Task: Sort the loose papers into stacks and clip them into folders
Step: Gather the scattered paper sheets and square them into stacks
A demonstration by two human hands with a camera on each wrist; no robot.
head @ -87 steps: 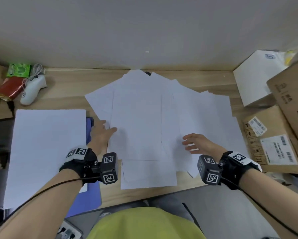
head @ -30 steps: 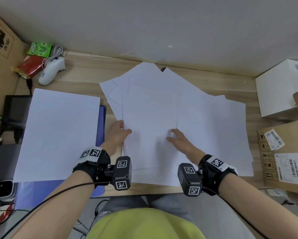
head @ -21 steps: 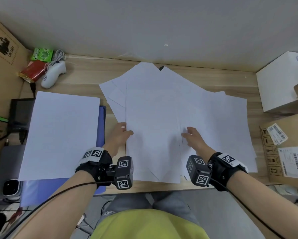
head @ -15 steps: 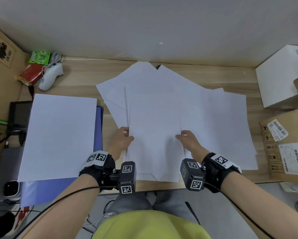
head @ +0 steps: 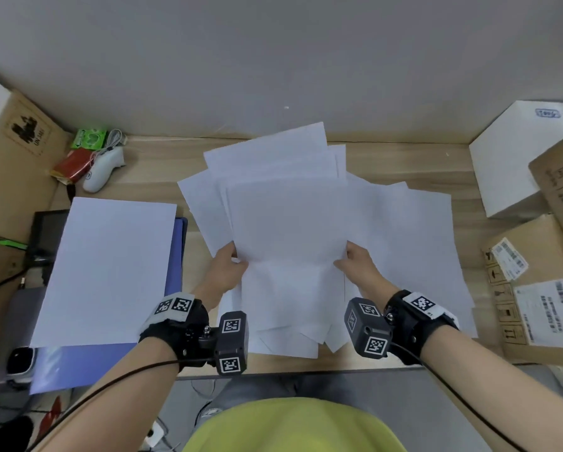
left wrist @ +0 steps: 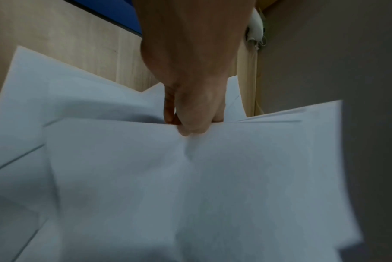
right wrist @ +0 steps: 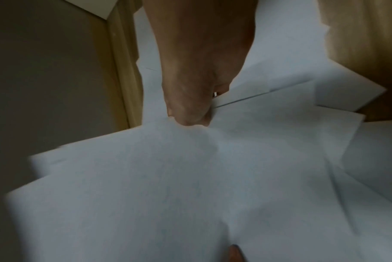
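Note:
A bundle of white sheets is lifted off the desk and tilted up toward me. My left hand pinches its left edge, thumb on top, as the left wrist view shows. My right hand pinches the right edge. More loose white papers lie fanned out on the wooden desk beneath and to the right. A squared stack of white paper rests on a blue folder at the left.
A white controller, a red packet and a green pack sit at the back left. Cardboard boxes and a white box crowd the right side; another cardboard box stands at the left. A grey wall runs behind.
Both hands closed in on the sides of the middle sheets, gathered them, and have lifted the bundle off the desk, its far edge now raised toward the wall.

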